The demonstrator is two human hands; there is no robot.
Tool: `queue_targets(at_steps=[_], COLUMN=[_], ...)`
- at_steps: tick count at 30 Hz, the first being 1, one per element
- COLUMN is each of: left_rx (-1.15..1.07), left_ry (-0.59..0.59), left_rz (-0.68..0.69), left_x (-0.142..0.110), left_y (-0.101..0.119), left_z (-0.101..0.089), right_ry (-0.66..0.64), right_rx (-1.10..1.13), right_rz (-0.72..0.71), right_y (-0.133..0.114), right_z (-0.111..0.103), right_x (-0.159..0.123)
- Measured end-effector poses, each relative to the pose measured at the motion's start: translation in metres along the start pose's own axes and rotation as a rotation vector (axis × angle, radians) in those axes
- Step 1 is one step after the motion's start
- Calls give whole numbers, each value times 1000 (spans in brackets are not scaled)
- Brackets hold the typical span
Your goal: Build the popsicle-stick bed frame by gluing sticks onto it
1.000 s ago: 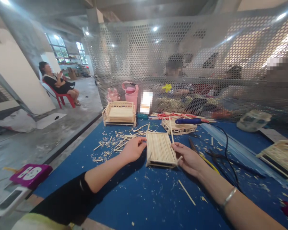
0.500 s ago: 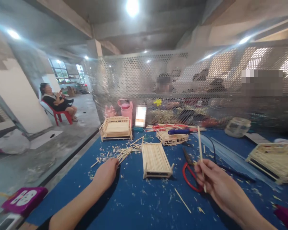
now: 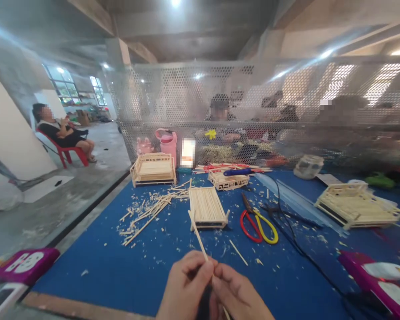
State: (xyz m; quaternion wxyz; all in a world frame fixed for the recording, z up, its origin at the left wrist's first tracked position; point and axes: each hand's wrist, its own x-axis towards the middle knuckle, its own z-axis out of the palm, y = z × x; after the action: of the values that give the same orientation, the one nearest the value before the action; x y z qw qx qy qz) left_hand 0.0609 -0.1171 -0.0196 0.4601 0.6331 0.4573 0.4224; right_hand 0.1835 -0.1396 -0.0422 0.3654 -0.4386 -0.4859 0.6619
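Note:
Both hands are together at the bottom middle, low over the blue table. My left hand [image 3: 189, 284] and my right hand [image 3: 238, 291] pinch one thin wooden stick [image 3: 200, 242] between their fingertips. The stick slants away from me, its far end in front of the near left corner of a small slatted wooden model bed [image 3: 208, 206]. Whether it touches the bed I cannot tell. To the left lies a loose pile of wooden sticks [image 3: 153, 212] and chips. Scissors [image 3: 256, 222] with one red and one yellow handle rest right of the bed.
Other wooden models stand around: a railed one [image 3: 154, 170], a smaller one [image 3: 228, 180] and one at right [image 3: 356, 205]. A blue-handled tool [image 3: 237, 172] lies on the small one. A black cable [image 3: 288, 231] crosses the right side. Behind rises a perforated metal screen [image 3: 183, 98].
My left hand has left the stick pile and come to the middle. My right hand has moved left from beside the scissors with its stick, which both hands now hold. The view has shifted.

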Motion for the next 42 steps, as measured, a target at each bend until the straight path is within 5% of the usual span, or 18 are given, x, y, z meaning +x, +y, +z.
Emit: queue_targets(at_steps=[6,10,14,18,21,34,42], left_rx=[-154,33,347,501,494,504,546], left_ry=[90,279,245,304,350,124,126], left_rz=[-262,-137,44,155,149,721,696], left_x=[4,20,61,108,125,99,102], left_y=[-1,3,15,18,8,-12,-14], left_z=[-20,-46,-72,-80,-76,-62,-57], right_ry=[187,335,379,535,496,645,682], right_rx=[-634,-912,-1013,-902,-913,-1058,-1178], right_rz=[-218,-430,-549,-597,-581,-1007,-1040], right_y=[-19,-46,-80,-97,-89,-53,-51], right_z=[-41,-97,-134,-136,-127,-138,-142], right_x=[-9,-6,-1,6,14,27,32])
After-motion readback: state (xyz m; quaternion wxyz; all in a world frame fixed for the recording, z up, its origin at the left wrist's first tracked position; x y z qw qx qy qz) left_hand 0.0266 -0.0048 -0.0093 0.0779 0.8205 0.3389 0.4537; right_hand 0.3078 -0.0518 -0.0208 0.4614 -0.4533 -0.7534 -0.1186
